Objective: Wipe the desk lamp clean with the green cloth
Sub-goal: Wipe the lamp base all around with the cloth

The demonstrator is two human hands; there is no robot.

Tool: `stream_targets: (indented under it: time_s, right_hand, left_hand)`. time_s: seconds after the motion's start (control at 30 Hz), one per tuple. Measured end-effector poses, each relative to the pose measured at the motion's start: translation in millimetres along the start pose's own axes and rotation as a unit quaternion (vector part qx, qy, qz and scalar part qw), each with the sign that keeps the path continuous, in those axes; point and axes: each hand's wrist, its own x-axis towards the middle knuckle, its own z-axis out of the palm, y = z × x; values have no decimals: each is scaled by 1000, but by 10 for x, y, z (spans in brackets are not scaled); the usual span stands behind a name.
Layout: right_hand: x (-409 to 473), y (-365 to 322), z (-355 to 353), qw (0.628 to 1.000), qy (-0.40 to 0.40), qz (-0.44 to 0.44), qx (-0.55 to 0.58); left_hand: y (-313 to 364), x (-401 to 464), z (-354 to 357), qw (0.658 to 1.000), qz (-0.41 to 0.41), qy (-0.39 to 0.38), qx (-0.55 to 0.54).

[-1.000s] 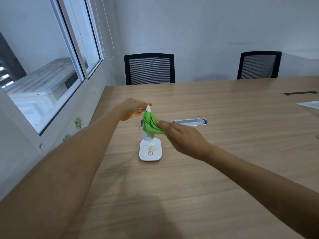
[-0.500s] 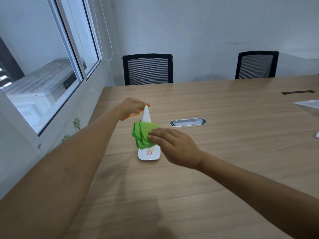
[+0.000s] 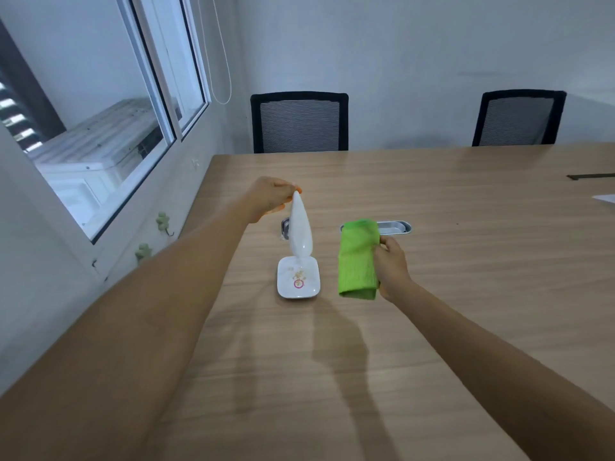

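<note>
Pinching, with the left hand [image 3: 269, 199], the pointed tip of the white plastic desk lamp [image 3: 299, 234], steadying it upright on its square base on the pale wooden table [image 3: 466, 294]. Gripping, with the right hand [image 3: 392, 269] closed on its right edge, the folded green cloth [image 3: 357, 257], hanging just right of the lamp, not touching it. Seemingly pausing between wipes, crumbs on the base remaining. Next, probably: bringing the cloth back onto that base.
</note>
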Motion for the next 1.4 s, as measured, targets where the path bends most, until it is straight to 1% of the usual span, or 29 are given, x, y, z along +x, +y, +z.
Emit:
stream_targets:
  time_s: [0.03,0.1,0.17,0.23,0.27,0.3,0.33,0.37,0.43,0.47,0.53,0.6,0.67,0.77,0.87,0.93,1.03,1.07,1.1,1.17,1.23,1.33,1.4]
  right_hand:
    - [45,83,-2,998,-18,50,27]
    - [97,205,19,989,-52,119,69]
    - [113,292,57,980,-66,170,74]
    - [129,340,112,977,-60,193,64]
    - [138,359,138,981,-57,183,42]
    - [161,379,170,986,-55,155,1]
    - [167,374,203,990,-52,109,-71]
    - [175,385,233,985,-51,52,-159]
    - [174,402,275,949,-63,-46,-304]
    - [171,399,294,932,-77,-80,-345]
    - [228,432,368,909,-104,-126,-384]
    - [325,455,439,886,-105,-173,-416]
    - [438,513,522,863,-111,-192,-454]
    - [543,703,589,823,-158,-220,-499]
    - [440,813,590,808,-186,-241,-504]
    - [322,888,560,785,-205,-282,-513]
    - [135,1041,416,722,-234,-381,-529]
    - [79,1044,362,706,-237,-404,-531]
    - [39,1027,328,697,-237,-423,-527]
    - [34,933,338,704,-219,-447,-507]
    - [112,805,445,726,-185,-448,-488]
    - [252,657,663,745,-171,-402,-504]
    - [286,662,762,742,-193,-359,-532]
  left_hand:
    - [-14,4,2,1000,0,3,-4]
    - [-36,21,-5,1000,-1,2,-22]
    - [-105,35,-19,999,-6,5,-46]
    - [-267,17,-42,999,-15,24,-38]
    - [-386,-19,-61,999,-17,37,-3]
    - [-521,-71,-71,997,-11,49,58]
    - [-690,-122,-83,990,-6,57,132]
    - [-892,-181,-88,978,-10,59,201]
    - [-1325,-343,-100,951,-65,37,300]
    - [-1546,-427,-105,935,-96,20,341]
    - [-1996,-572,-103,900,-140,-10,413]
    - [-2298,-719,-90,876,-160,-15,454]
    - [-2483,-863,-57,866,-168,-15,471]
    - [-2657,-997,-8,856,-152,-5,494]
    - [-2693,-993,-9,855,-153,4,495]
    - [-2691,-991,13,854,-154,9,497]
    - [-2697,-995,26,856,-155,16,493]
    - [-2696,-998,27,856,-155,17,492]
    - [-2701,-1000,27,856,-154,19,492]
    - [-2714,-999,33,857,-155,20,490]
    - [-2728,-995,34,860,-157,20,485]
    - [-2751,-1007,35,865,-150,26,478]
    - [-2773,-1020,35,867,-141,37,476]
